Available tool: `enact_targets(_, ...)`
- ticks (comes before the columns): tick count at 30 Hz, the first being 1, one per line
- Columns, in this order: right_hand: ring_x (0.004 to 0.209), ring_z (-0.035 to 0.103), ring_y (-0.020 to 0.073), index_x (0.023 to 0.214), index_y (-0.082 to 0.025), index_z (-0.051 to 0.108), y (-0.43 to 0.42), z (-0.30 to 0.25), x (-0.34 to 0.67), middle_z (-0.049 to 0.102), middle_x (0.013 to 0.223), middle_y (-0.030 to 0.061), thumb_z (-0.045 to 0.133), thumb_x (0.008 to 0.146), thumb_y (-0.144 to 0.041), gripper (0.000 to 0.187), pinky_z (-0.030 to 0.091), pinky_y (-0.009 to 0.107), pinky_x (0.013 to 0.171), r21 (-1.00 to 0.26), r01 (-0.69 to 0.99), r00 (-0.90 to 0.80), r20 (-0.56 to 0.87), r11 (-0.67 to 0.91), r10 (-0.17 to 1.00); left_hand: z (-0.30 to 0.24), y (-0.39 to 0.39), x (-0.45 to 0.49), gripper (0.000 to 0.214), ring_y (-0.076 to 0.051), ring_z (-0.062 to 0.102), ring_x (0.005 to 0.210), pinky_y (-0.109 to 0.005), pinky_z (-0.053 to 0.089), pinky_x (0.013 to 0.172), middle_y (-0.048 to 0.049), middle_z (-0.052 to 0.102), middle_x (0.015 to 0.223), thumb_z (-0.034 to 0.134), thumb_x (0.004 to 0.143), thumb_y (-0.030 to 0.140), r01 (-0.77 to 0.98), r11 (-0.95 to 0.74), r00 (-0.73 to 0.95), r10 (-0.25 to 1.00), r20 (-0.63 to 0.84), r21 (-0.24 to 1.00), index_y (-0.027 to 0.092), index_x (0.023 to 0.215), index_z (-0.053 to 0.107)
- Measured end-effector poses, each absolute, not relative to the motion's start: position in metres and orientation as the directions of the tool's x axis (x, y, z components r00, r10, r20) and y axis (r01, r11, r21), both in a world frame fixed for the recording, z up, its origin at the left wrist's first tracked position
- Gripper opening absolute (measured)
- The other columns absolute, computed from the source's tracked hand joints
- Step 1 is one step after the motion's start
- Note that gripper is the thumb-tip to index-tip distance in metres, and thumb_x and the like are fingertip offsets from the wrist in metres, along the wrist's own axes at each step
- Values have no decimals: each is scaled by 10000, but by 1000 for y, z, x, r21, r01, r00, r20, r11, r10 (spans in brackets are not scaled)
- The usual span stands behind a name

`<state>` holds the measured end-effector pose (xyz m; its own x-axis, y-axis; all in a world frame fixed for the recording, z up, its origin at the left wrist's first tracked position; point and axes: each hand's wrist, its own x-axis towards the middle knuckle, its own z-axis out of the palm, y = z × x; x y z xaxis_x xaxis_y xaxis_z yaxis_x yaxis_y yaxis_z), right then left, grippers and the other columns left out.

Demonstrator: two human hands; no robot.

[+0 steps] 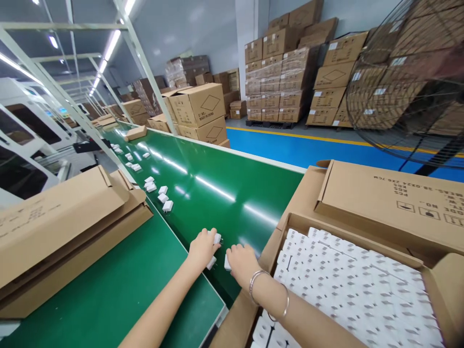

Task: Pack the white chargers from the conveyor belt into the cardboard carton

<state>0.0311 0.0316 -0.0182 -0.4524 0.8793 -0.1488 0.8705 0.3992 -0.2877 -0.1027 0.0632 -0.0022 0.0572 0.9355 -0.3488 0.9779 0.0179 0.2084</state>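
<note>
My left hand [203,249] is closed round a white plug-in charger [217,238] whose metal prongs point right. Just below its fingers, a second white charger [211,263] shows; whether the hand touches it I cannot tell. A little to the right, my right hand [242,261], with a silver bangle at the wrist, curls over another white charger [227,263], mostly hidden by the fingers. Both hands are over the green conveyor belt [217,212]. Beside my right forearm stands an open carton [290,220] packed with rows of white chargers [348,280], prongs up.
Several loose chargers [163,198] lie farther up the belt. A flattened or folded carton [65,222] rests on the green side table [119,290] at left. Stacked boxes [199,111] stand beyond the belt's rail, and a large caged fan [406,92] is at right.
</note>
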Motion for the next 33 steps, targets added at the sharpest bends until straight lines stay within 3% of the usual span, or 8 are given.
enact_targets(4, 802, 646, 226, 950, -184, 649, 34, -15, 60, 684, 866, 38, 745, 759, -241, 222, 521, 365, 707, -392, 835, -471, -145, 387, 870, 8, 56, -108, 471, -178, 691, 824, -279, 513, 731, -77, 680, 914, 123, 1021, 428, 849, 151, 52, 930, -364, 506, 168, 1076, 512)
enact_targets(7, 737, 630, 188, 1113, -248, 606, 18, -3, 96, 667, 847, 10, 597, 877, -311, 245, 524, 308, 655, -527, 767, -485, -103, 366, 869, 15, 34, -101, 753, -117, 596, 499, -209, 448, 518, -39, 613, 603, -45, 967, 573, 378, 431, 181, 833, -522, 819, 147, 764, 542)
enact_targets(9, 719, 617, 187, 1143, -267, 592, 1, 1, 115, 657, 819, 3, 544, 899, -349, 262, 531, 304, 644, -733, 623, -456, -57, 273, 888, 19, 17, -89, 756, -89, 512, 400, -181, 377, 441, -29, 567, 502, 40, 961, 630, 19, 623, 341, 731, -591, 782, 144, 649, 528)
enact_targets(12, 837, 640, 233, 1163, -276, 590, -26, -3, 133, 684, 924, 41, 583, 868, -424, 330, 555, 355, 713, -960, 274, -366, -46, 60, 930, 18, -5, -67, 789, -88, 494, 370, -171, 328, 388, -61, 592, 487, 62, 983, 580, -141, 773, 517, 590, -620, 618, 103, 651, 596)
enact_targets(15, 1039, 631, 286, 1172, -285, 593, -45, -13, 146, 679, 1108, 97, 616, 853, -452, 360, 558, 411, 822, -990, 127, -304, -92, -56, 948, 10, -17, -46, 880, -116, 529, 387, -192, 341, 378, -112, 607, 497, 8, 980, 550, -153, 845, 613, 488, -621, 512, 41, 676, 659)
enact_targets(19, 1075, 621, 298, 1143, -287, 628, -56, -21, 161, 678, 1145, 106, 650, 831, -370, 324, 542, 450, 884, -986, 140, -254, -121, -88, 960, -2, -23, -29, 874, -126, 540, 366, -206, 356, 362, -104, 585, 463, 33, 987, 533, -104, 879, 637, 419, -647, 466, 32, 659, 671)
enact_targets(25, 1005, 637, 295, 1070, -268, 682, -61, -15, 164, 717, 1002, 80, 658, 806, -338, 274, 552, 437, 845, -977, 206, -258, -106, -53, 960, -8, -26, -24, 901, -133, 520, 350, -215, 346, 339, -88, 584, 471, 185, 823, 839, 43, 854, 654, 368, -661, 518, 84, 620, 634)
enact_targets(33, 893, 632, 263, 1102, -326, 677, -66, -15, 156, 674, 912, 53, 657, 825, -333, 278, 561, 388, 752, -933, 345, -243, 12, 98, 970, 15, -24, -22, 900, -110, 364, 329, -209, 239, 367, -22, 473, 401, 46, 825, 802, 302, 738, 544, 387, -745, 603, 129, 641, 615)
